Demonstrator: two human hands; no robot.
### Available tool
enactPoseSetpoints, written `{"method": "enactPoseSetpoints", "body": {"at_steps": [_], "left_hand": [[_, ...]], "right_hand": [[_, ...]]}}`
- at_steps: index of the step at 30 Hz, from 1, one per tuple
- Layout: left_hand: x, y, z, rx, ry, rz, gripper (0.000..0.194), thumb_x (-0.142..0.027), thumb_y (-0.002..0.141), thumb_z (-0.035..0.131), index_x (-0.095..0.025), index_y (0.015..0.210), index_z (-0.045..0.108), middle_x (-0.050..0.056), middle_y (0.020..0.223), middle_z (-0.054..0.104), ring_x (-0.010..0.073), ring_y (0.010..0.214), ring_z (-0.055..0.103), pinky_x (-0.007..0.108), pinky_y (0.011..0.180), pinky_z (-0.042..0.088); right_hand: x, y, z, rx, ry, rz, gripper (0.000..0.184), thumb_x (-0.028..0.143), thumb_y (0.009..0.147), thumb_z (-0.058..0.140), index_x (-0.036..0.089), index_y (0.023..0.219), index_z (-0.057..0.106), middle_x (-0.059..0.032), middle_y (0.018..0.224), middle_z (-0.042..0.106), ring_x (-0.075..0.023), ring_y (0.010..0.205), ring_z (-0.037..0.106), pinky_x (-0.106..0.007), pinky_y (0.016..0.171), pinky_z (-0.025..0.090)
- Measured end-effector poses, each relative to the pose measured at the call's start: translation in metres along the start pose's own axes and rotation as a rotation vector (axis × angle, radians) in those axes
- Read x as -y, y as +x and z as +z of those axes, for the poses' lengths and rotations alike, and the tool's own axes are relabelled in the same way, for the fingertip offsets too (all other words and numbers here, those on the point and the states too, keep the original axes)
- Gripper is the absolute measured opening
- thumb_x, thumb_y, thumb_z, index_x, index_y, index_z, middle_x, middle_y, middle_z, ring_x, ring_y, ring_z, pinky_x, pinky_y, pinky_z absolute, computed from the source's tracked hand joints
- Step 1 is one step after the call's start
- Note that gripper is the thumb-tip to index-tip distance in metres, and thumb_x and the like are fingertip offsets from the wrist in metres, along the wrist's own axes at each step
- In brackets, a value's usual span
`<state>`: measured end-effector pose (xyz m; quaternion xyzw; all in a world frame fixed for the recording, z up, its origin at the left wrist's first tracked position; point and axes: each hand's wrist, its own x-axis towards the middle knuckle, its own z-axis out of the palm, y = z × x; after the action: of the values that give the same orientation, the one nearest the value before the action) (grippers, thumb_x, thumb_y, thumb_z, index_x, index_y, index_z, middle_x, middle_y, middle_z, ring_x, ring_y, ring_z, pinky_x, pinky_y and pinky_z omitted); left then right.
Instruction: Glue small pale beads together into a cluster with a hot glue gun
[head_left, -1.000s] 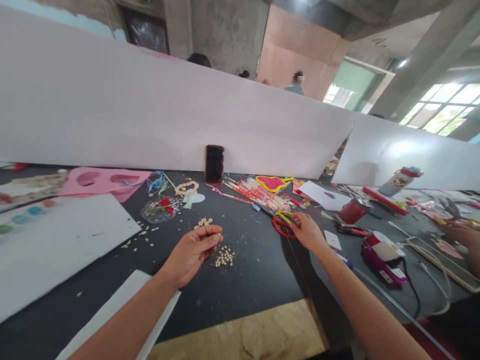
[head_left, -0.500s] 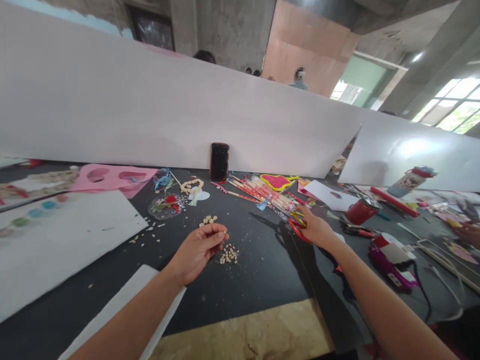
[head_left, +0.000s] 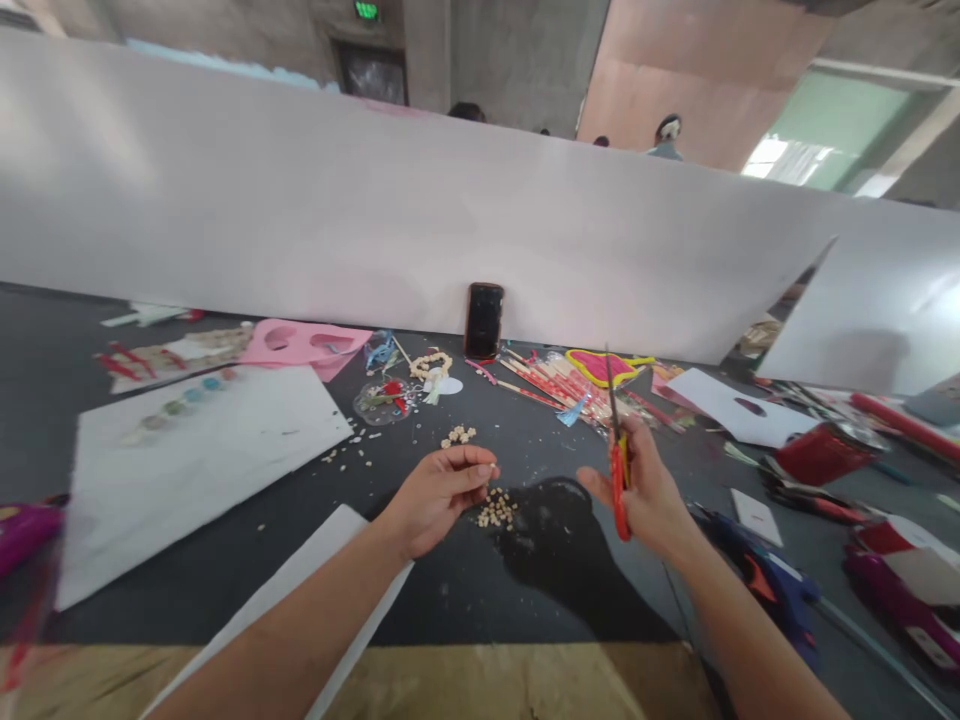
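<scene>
My left hand [head_left: 442, 500] is closed in a pinch, and the tip of a tiny pale piece [head_left: 493, 467] shows between thumb and fingertips. Just below those fingertips lies a small pile of beige bits [head_left: 496, 508] on the dark table. Another beige cluster [head_left: 458, 436] sits behind the hand. My right hand [head_left: 654, 492] grips scissors [head_left: 618, 475] with red and yellow handles, raised above the table with the blades pointing up and away. Its thumb is stretched toward the left. Whether the blades are parted I cannot tell.
A black phone [head_left: 484, 320] leans on the white partition [head_left: 375, 220]. Red patterned sticks [head_left: 551, 382] and a yellow-edged pink shape [head_left: 600, 367] lie behind my right hand. White board [head_left: 247, 440] is at left; a red can [head_left: 825, 452] and a blue glue gun [head_left: 780, 590] are at right.
My right hand has come back from the stick pile with the scissors, lifting them and turning the blades upward. My left hand keeps its pinch. The view has swung left.
</scene>
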<state>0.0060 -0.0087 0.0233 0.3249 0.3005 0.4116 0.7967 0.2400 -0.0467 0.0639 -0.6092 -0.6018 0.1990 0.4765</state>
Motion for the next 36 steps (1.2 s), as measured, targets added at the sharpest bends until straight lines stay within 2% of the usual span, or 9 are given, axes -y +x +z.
{"method": "enactPoseSetpoints", "body": {"at_steps": [2,4,7,12,19,24,30,36], "left_hand": [[-0.001,0.001,-0.001,-0.007,-0.030,0.008,0.016,-0.019,0.062,0.074,-0.014,0.075,0.065,0.002,0.070,0.063,0.0073,0.058,0.053,0.021,0.061,0.041],[-0.002,0.001,-0.001,-0.019,-0.055,0.020,0.014,-0.018,0.063,0.073,-0.014,0.074,0.064,0.001,0.070,0.062,0.0069,0.057,0.052,0.021,0.060,0.041],[-0.003,0.001,0.001,-0.034,-0.066,0.028,0.014,-0.017,0.062,0.072,-0.014,0.073,0.064,0.001,0.071,0.061,0.0072,0.058,0.052,0.021,0.059,0.040],[0.000,0.000,0.007,-0.046,-0.078,0.006,0.014,-0.014,0.060,0.073,-0.014,0.068,0.062,0.001,0.068,0.059,0.0084,0.060,0.052,0.021,0.060,0.040],[0.005,0.000,0.010,-0.023,-0.111,0.043,0.017,-0.009,0.059,0.072,-0.015,0.070,0.059,-0.002,0.065,0.055,0.0073,0.060,0.049,0.020,0.060,0.038],[0.006,0.001,0.009,-0.026,-0.103,0.024,0.017,-0.009,0.060,0.071,-0.015,0.071,0.059,-0.001,0.067,0.056,0.0079,0.061,0.050,0.020,0.060,0.037],[0.006,0.000,0.008,-0.023,-0.101,0.032,0.018,-0.007,0.061,0.069,-0.015,0.075,0.061,-0.002,0.064,0.053,0.0073,0.060,0.049,0.021,0.061,0.038],[0.005,0.001,0.010,-0.031,-0.093,0.036,0.016,-0.008,0.060,0.070,-0.013,0.072,0.061,-0.001,0.063,0.055,0.0076,0.060,0.050,0.020,0.060,0.038]], "right_hand": [[0.004,-0.007,0.014,0.126,-0.230,-0.151,0.059,0.037,0.064,0.068,0.022,0.114,0.043,-0.0017,0.085,0.052,-0.0180,0.075,0.052,-0.032,0.070,0.046],[0.004,-0.013,0.023,0.229,-0.410,-0.309,0.046,0.038,0.070,0.062,0.021,0.110,0.046,-0.0062,0.091,0.052,-0.0209,0.083,0.052,-0.034,0.075,0.045],[0.001,-0.020,0.029,0.294,-0.565,-0.424,0.033,0.039,0.076,0.056,0.022,0.104,0.051,-0.0078,0.090,0.054,-0.0225,0.083,0.053,-0.035,0.072,0.045],[-0.009,-0.025,0.032,0.300,-0.694,-0.460,0.035,0.041,0.078,0.053,0.024,0.109,0.050,-0.0083,0.090,0.057,-0.0235,0.082,0.056,-0.034,0.069,0.046],[-0.014,-0.027,0.034,0.308,-0.780,-0.474,0.042,0.047,0.079,0.050,0.025,0.114,0.048,-0.0085,0.093,0.059,-0.0233,0.079,0.058,-0.034,0.066,0.047],[-0.015,-0.029,0.035,0.294,-0.809,-0.479,0.045,0.049,0.079,0.049,0.026,0.118,0.047,-0.0083,0.092,0.060,-0.0228,0.077,0.059,-0.032,0.063,0.047],[-0.015,-0.031,0.038,0.262,-0.823,-0.515,0.048,0.048,0.079,0.049,0.025,0.121,0.047,-0.0091,0.093,0.061,-0.0247,0.084,0.059,-0.033,0.066,0.048],[-0.014,-0.033,0.040,0.273,-0.866,-0.510,0.047,0.046,0.080,0.049,0.024,0.122,0.048,-0.0077,0.095,0.063,-0.0202,0.075,0.061,-0.027,0.056,0.047]]}}
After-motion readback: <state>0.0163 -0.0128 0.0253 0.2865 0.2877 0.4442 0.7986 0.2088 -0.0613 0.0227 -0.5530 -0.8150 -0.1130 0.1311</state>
